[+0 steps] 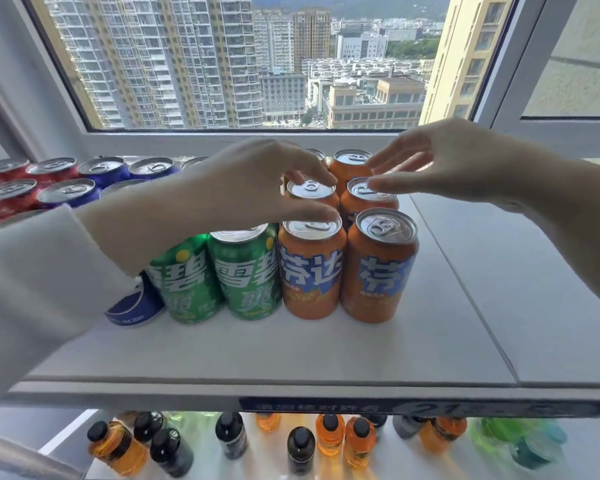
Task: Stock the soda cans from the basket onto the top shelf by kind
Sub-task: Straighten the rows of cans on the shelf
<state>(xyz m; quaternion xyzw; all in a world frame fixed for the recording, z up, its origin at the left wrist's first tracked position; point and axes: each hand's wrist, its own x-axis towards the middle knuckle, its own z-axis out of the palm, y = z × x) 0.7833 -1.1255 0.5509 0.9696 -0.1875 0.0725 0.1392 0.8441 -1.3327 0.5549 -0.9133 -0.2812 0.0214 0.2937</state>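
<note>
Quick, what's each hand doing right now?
Left hand: pinches the rim of a middle-row orange can.
Right hand: open, straight fingers over the lid of the neighbouring orange can.

Large window (243,64) in a white frame (222,136) admits daylight and shows high-rise blocks (153,57) and distant hills (361,5). Below it lies the white top shelf (326,348), with a blue label strip (326,407) on its front edge. Bottles (329,434) stand on the lower shelf (267,462).
</note>
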